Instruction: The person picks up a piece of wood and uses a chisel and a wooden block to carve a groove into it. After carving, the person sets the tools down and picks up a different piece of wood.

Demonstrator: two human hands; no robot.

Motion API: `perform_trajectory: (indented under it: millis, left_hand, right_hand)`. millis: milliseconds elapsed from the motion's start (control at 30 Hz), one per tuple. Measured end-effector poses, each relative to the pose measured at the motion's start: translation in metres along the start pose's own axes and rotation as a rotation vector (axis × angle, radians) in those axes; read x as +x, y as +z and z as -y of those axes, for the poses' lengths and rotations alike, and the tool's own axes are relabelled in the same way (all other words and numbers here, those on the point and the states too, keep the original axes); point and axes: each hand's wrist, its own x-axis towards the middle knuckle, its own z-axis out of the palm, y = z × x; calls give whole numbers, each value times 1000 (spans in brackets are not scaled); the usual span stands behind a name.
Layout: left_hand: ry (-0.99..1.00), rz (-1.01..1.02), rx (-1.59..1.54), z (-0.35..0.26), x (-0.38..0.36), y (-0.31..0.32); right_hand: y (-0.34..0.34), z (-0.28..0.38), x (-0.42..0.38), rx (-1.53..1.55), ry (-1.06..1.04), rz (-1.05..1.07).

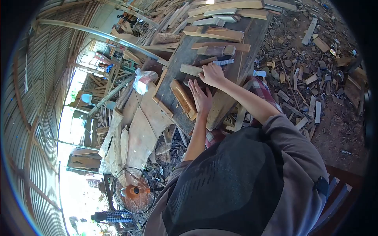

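Note:
On the wooden workbench (179, 59), my right hand (213, 74) is closed around the near end of a short pale wood block (191, 70). Just below it my left hand (201, 97) lies flat with fingers stretched out, fingertips close to the block. What lies under those fingertips is hidden in shadow. Left of this hand sits a shaped brown wood piece (183, 99) with a raised rim. Beyond my right hand are a crumpled whitish strip (223, 62) and a thick wooden block (215, 51).
Several wood pieces (214, 34) line the far bench. A plastic bag (143, 80) hangs by the left edge. A fan (134, 190) stands lower left, near a person in checked clothing (114, 216). Wood scraps (311, 78) cover the ground at right.

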Motion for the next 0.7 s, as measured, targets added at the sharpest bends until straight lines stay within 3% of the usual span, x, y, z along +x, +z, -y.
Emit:
perform_trajectory:
  millis: [400, 533, 700]
  left_hand:
    - [1, -38, 36, -4, 0, -3]
    - [15, -38, 32, -8, 0, -4]
    - [-20, -18, 87, -16, -1, -12]
  right_hand:
    - [-9, -6, -18, -57, -85, -76]
    - [-14, -7, -25, -11, -75, -22]
    - [-12, -21, -31, 88, -152, -113]
